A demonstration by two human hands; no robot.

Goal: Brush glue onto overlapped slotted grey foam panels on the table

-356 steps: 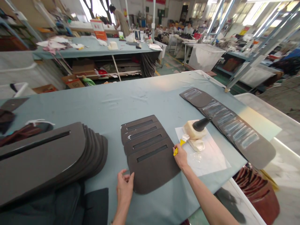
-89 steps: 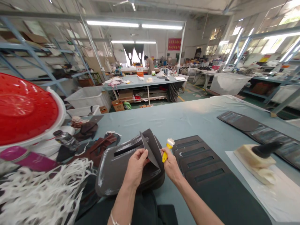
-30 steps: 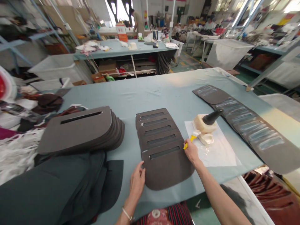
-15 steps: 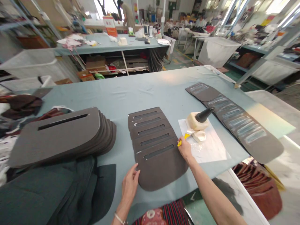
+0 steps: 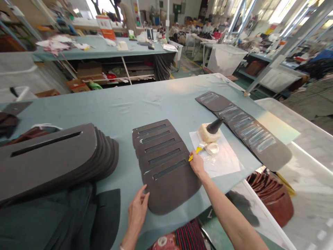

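Note:
Several dark brown panels with slots lie overlapped in a fan (image 5: 169, 189) in the middle of the table. My left hand (image 5: 137, 208) is at the near left edge of the lowest panel, thumb and fingers apart, holding nothing. My right hand (image 5: 197, 164) grips a yellow-handled paintbrush (image 5: 198, 150) at the fan's right edge. White paste coats its bristles, which are beside a small cup of white paste (image 5: 212, 148). Behind the cup stands a cream-coloured block-shaped container (image 5: 205, 133) with a black cone (image 5: 215, 126) on it. A white sheet (image 5: 226, 163) lies beneath them.
A stack of slotted brown panels (image 5: 59, 149) rises at the left, with dark fabric (image 5: 52, 215) in front. More overlapped panels with white-smeared slots (image 5: 241, 125) lie at the right. Reddish-brown pieces (image 5: 275, 201) sit in a bin below the table edge. A person (image 5: 127, 15) stands far back.
Three seconds ago my left hand was lifting a panel at the left stack; the central fan now shows one more slotted panel than before. Both hands are back at it, and the view has swung right.

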